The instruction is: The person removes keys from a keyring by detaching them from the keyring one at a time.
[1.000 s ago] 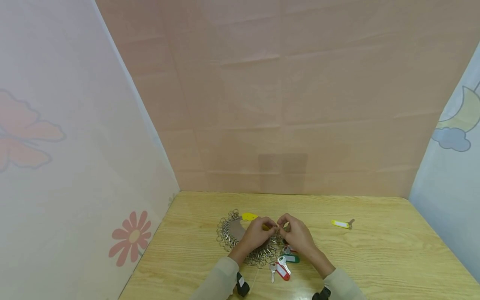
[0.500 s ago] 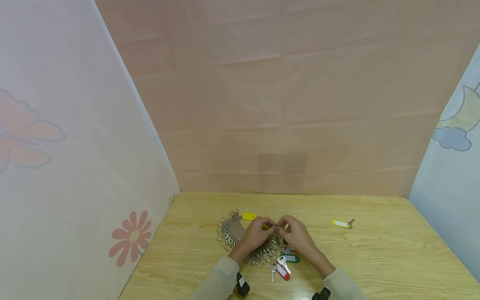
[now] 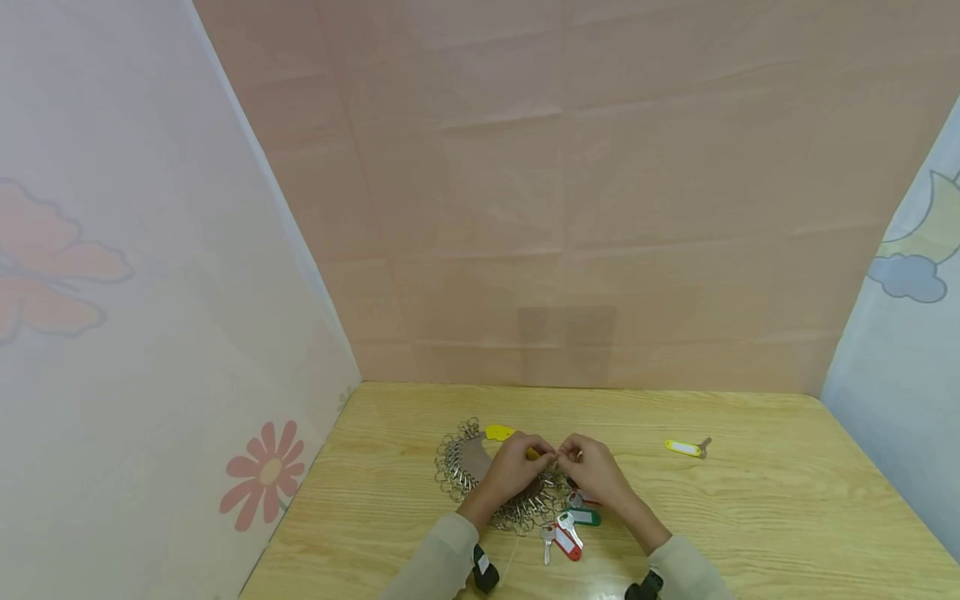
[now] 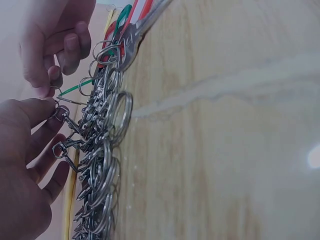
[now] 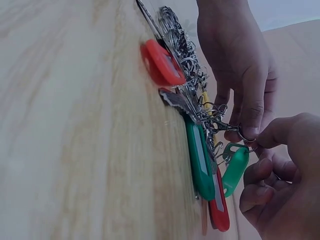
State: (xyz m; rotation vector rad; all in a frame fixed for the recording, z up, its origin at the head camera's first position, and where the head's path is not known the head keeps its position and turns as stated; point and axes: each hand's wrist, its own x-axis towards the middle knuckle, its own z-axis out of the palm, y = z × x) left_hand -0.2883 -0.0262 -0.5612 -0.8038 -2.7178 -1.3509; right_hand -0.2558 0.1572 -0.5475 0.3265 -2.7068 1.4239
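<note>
In the head view my left hand (image 3: 516, 467) is over a curved brown key holder (image 3: 472, 458) with a yellow handle (image 3: 498, 432). Snap hooks and split rings fringe its outer edge. My left thumb and fingers pinch one split ring (image 5: 245, 136), which hangs on a snap hook. Fingertip to fingertip with it, my right hand (image 3: 597, 477) pinches the small wire ring of a green key tag (image 5: 236, 170). Both rings meet between the fingers; whether they are linked cannot be told. Fingers partly hide the contact.
Below the hands lie a red key tag (image 3: 567, 543), another green tag (image 3: 585, 517) and silver keys (image 3: 547, 546). A second red tag (image 5: 218, 205) is near the right hand. Farther right lies a yellow tag (image 3: 682, 448) with its key. Cloth walls stand behind and beside the table (image 3: 787, 500).
Both hands stay in nearly the same place. My right fingers have shifted slightly at the ring, with the index finger a little lower. The loose tags and keys have not moved.
</note>
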